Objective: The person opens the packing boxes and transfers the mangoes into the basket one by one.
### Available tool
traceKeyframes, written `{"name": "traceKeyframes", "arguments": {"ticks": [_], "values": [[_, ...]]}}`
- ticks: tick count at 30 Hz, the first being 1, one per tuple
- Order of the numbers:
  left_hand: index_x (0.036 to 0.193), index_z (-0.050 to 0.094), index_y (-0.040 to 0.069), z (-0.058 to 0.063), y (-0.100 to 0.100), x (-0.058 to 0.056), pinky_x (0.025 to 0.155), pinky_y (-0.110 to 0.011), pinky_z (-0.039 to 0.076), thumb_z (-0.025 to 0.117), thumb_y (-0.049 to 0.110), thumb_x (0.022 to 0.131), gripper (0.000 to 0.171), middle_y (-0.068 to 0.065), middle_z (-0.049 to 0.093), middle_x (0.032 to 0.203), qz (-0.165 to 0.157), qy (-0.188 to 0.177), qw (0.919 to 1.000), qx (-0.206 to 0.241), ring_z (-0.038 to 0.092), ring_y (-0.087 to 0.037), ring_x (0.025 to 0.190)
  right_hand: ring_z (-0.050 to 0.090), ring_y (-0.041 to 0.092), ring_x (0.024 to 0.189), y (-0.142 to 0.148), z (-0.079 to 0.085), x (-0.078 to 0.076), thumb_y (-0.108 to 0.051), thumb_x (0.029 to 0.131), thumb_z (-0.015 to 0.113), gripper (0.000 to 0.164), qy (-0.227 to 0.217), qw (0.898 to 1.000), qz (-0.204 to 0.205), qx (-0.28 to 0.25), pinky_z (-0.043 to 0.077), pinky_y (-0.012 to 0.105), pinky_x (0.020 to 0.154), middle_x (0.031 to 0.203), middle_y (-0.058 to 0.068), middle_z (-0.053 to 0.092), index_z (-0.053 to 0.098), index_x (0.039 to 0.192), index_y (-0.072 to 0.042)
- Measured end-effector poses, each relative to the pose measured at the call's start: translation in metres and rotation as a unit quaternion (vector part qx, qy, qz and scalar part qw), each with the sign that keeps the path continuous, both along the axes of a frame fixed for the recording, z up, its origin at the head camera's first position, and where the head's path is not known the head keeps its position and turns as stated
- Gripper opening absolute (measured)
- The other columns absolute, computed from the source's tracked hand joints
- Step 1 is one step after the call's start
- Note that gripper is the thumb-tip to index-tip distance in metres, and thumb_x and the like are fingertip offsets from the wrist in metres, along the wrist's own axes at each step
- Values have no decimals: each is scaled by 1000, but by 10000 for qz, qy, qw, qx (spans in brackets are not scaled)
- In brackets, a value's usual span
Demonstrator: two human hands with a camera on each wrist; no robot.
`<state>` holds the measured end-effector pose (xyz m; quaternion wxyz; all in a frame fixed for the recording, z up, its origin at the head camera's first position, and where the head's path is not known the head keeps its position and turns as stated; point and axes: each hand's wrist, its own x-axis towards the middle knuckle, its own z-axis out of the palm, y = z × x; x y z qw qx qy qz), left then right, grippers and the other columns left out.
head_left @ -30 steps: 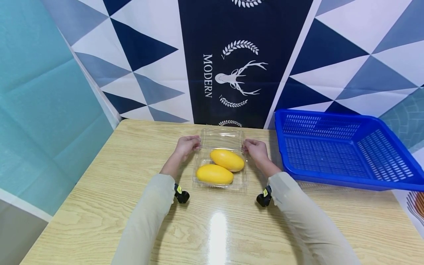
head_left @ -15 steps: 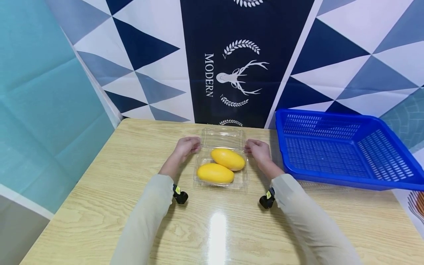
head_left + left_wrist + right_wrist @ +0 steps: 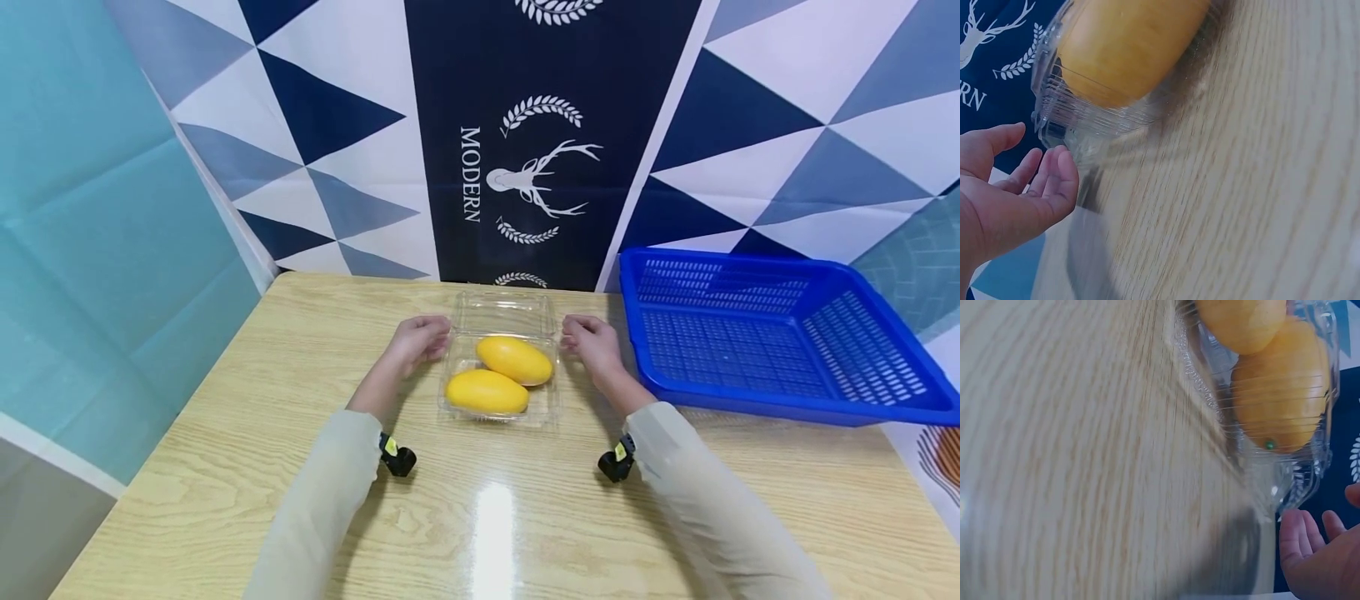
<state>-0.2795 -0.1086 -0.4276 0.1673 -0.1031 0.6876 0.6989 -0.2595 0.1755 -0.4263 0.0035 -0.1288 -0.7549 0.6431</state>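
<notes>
A clear plastic clamshell box (image 3: 504, 313) lies on the wooden table with its lid folded back toward the wall. Inside are two smooth yellow oval fruits, mango-like: one farther back (image 3: 514, 361) and tilted, one in front (image 3: 487, 392). My left hand (image 3: 420, 340) is just left of the box near the hinge; in the left wrist view its loosely bent fingers (image 3: 1067, 178) hold nothing, thumb apart. On the opposite side, my right hand (image 3: 594, 346) stands slightly off the box, fingers (image 3: 1289, 534) relaxed and holding nothing.
A large blue plastic basket (image 3: 757, 404) with slotted walls stands at the right of the table (image 3: 420, 525). Behind the table hangs a patterned cloth (image 3: 525, 167), with a teal cloth (image 3: 82, 233) on the left.
Both hands have let go of the box's sides and drawn slightly outward, the right one to the right. The box and fruits stay in place.
</notes>
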Motion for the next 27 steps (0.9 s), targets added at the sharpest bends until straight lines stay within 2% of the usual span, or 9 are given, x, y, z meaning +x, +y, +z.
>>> {"name": "traceKeyframes", "arguments": {"ticks": [4, 9, 12, 15, 19, 22, 27], "values": [[128, 52, 1, -1, -2, 5, 70, -19, 54, 55, 16, 94, 37, -16, 55, 125, 20, 8, 10000, -1, 61, -15, 88, 62, 9, 80, 1, 3, 5, -18, 92, 53, 39, -15, 9998, 31, 180, 54, 23, 74, 102, 4, 59, 54, 125, 2], [129, 51, 2, -1, -3, 10, 77, -23, 55, 57, 18, 93, 39, -14, 55, 126, 14, 34, 10000, -66, 62, -20, 97, 61, 17, 92, 1, 7, 10, -22, 92, 55, 41, 23, 9994, 107, 323, 53, 27, 84, 117, 13, 59, 54, 127, 0], [130, 51, 2, 0, -3, 14, 86, -29, 54, 57, 18, 93, 40, -15, 54, 128, 7, 82, 9999, -108, 60, -27, 107, 60, 15, 93, -1, 11, 14, -26, 93, 56, 42, 124, 9986, 231, 460, 52, 35, 90, 121, 16, 58, 55, 127, -2], [130, 50, 2, 2, -3, 18, 88, -31, 53, 56, 17, 94, 40, -15, 53, 128, -63, 146, 9997, -158, 58, -29, 109, 58, 9, 90, -3, 14, 18, -28, 92, 57, 41, 283, 9968, 403, 630, 50, 39, 92, 117, 15, 59, 57, 125, -2], [130, 50, 3, 2, -2, 22, 83, -27, 54, 57, 17, 93, 41, -13, 54, 124, -159, 196, 9995, -202, 58, -25, 104, 54, 4, 85, -6, 18, 22, -26, 91, 59, 37, 527, 9927, 544, 938, 53, 25, 81, 109, 11, 60, 60, 120, -2], [131, 49, 3, 3, -1, 24, 82, -28, 54, 58, 17, 92, 42, -11, 56, 119, -186, 257, 9992, -241, 58, -23, 100, 51, 3, 83, -8, 20, 24, -23, 90, 60, 35, 708, 9890, 643, 1132, 47, 14, 71, 110, 14, 62, 61, 118, -2], [131, 48, 1, 3, 0, 28, 86, -33, 53, 58, 15, 92, 43, -9, 57, 112, -242, 386, 9986, -262, 58, -20, 92, 55, 9, 86, -13, 23, 27, -19, 89, 62, 33, 962, 9831, 873, 1293, 44, 11, 72, 112, 19, 63, 62, 117, 0]]}}
